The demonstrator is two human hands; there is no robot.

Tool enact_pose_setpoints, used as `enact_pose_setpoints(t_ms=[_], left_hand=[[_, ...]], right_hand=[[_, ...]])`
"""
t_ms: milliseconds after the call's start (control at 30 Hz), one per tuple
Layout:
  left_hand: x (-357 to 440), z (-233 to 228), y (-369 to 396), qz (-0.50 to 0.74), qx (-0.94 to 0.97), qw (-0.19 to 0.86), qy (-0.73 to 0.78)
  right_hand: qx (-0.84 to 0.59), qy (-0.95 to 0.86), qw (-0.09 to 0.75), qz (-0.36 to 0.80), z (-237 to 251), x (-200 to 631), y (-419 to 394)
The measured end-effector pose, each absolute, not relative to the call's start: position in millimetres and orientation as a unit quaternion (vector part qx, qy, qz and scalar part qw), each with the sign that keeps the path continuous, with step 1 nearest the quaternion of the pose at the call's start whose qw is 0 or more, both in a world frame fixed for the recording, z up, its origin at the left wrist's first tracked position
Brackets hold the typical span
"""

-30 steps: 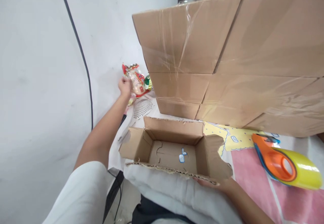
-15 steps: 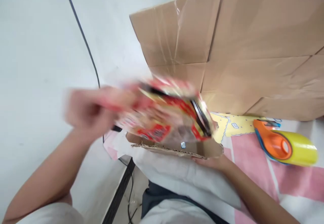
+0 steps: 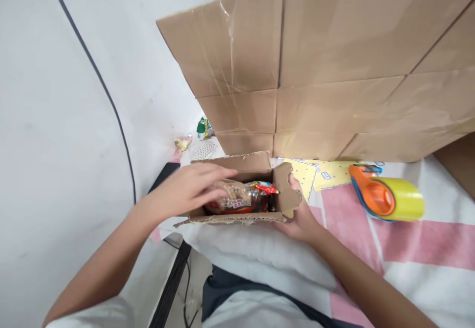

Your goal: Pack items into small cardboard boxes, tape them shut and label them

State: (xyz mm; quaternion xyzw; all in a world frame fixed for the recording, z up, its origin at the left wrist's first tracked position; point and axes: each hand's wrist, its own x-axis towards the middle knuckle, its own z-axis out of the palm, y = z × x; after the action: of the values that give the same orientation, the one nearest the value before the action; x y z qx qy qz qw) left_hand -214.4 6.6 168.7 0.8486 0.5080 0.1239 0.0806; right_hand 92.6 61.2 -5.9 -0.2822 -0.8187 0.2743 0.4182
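A small open-topped cardboard box [image 3: 243, 162] sits in front of me with its flaps raised. Inside it lies a clear-and-red snack packet [image 3: 237, 202] with brown food showing through the plastic. My left hand [image 3: 196, 184] is over the left end of the packet, fingers stretched out; whether the fingertips touch the plastic is hard to make out. With my right hand [image 3: 299, 219] I hold the right end of the box, thumb by the end flap and fingers low on its outer side.
Behind the box stands a large taped cardboard sheet [image 3: 237, 70]. An orange tape dispenser with a yellow roll [image 3: 389, 194] lies on the pink-and-white cloth [image 3: 349, 214] to the right. A green packet [image 3: 204, 127] is at the back left, near the white wall [image 3: 74, 145] and its hanging cable [image 3: 100, 78].
The snack packet, earlier in my left hand above the box, is now down inside it. My left hand has let go and its fingers are spread. The right hand still holds the box.
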Motion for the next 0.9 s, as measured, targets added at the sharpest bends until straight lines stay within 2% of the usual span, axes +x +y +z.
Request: enact_pose_setpoints(t_ms=[100, 133, 167, 233, 333, 467, 567, 700, 800, 900], left_hand=[[-260, 145, -42, 0.337, 0.646, -0.098, 0.678], [-271, 126, -58, 0.383, 0.564, -0.117, 0.722], [-280, 105, -74, 0.431, 0.515, -0.106, 0.733], [-284, 62, -95, 0.467, 0.562, 0.03, 0.682], [-266, 25, -101, 0.449, 0.651, 0.057, 0.609], [-226, 30, -81, 0.438, 0.686, 0.051, 0.579], [-204, 38, -66, 0.499, 0.56, 0.044, 0.66], [-190, 41, -54, 0.53, 0.446, 0.033, 0.72], [-186, 53, -51, 0.473, 0.511, -0.003, 0.717], [-180, 72, -48, 0.393, 0.605, -0.069, 0.689]], right_hand=[[-0.246, -0.826, 0.442, 0.249, 4, 97, 62], [-0.238, -0.832, 0.438, 0.245, 7, 98, 63], [-0.231, -0.839, 0.428, 0.245, 10, 98, 63], [-0.217, -0.853, 0.405, 0.249, 16, 97, 65], [-0.19, -0.862, 0.398, 0.251, 24, 94, 67], [-0.201, -0.867, 0.385, 0.244, 30, 96, 68], [-0.236, -0.868, 0.361, 0.246, 34, 96, 66], [-0.248, -0.827, 0.357, 0.358, 35, 87, 65], [-0.229, -0.783, 0.389, 0.428, 31, 79, 68], [-0.211, -0.777, 0.415, 0.422, 26, 77, 74]])
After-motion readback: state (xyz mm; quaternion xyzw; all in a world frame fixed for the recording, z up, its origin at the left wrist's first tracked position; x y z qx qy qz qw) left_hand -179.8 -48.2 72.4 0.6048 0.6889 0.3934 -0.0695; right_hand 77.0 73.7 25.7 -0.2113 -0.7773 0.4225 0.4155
